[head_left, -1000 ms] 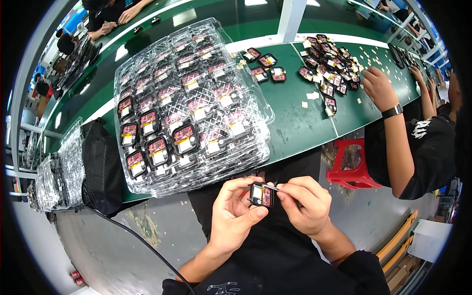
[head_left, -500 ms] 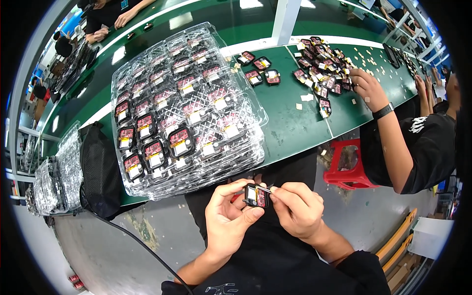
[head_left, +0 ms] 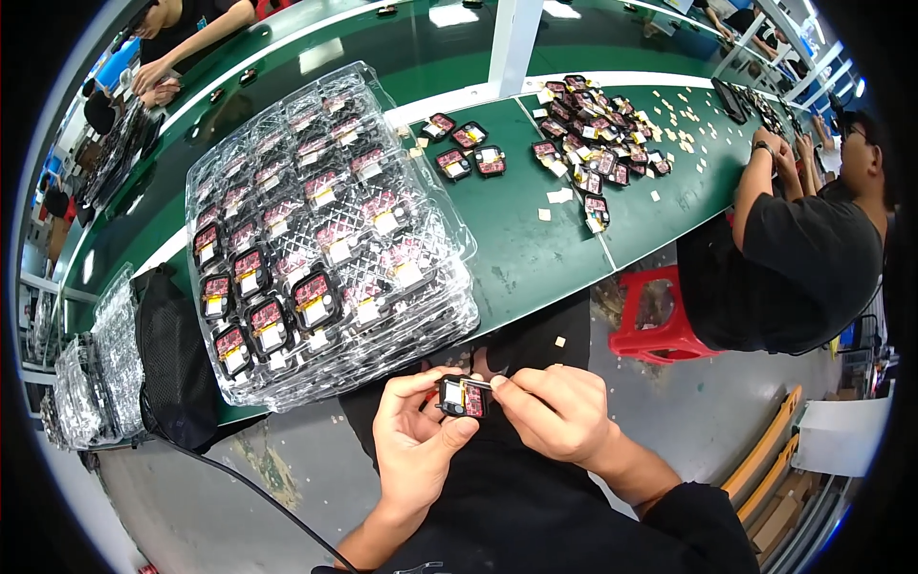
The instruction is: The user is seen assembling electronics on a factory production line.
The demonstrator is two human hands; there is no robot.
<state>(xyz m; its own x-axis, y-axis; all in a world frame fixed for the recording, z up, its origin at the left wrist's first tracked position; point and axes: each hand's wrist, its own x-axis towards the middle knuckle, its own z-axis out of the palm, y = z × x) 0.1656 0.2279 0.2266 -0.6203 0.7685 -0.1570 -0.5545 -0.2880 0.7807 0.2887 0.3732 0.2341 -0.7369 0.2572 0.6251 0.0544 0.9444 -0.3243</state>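
My left hand holds a small black-framed electronic unit between thumb and fingers, in front of my body. The unit's open face shows a red circuit board, a white block and a yellow strip. Closed in a pinch, my right hand grips a thin metal tool. Its tip lies against the unit's upper edge; the exact kind of tool is too small to tell. A small pale square shows against my dark trousers, just beyond the right hand.
A stack of clear plastic trays with similar units stands at the table's left. Several loose units lie beside it, with a larger pile and scattered pale squares farther right. A co-worker sits at right near a red stool.
The co-worker's hand has left the pile and moved to the right. The pale square has appeared over my trousers. My hands keep their grips while the view shifts.
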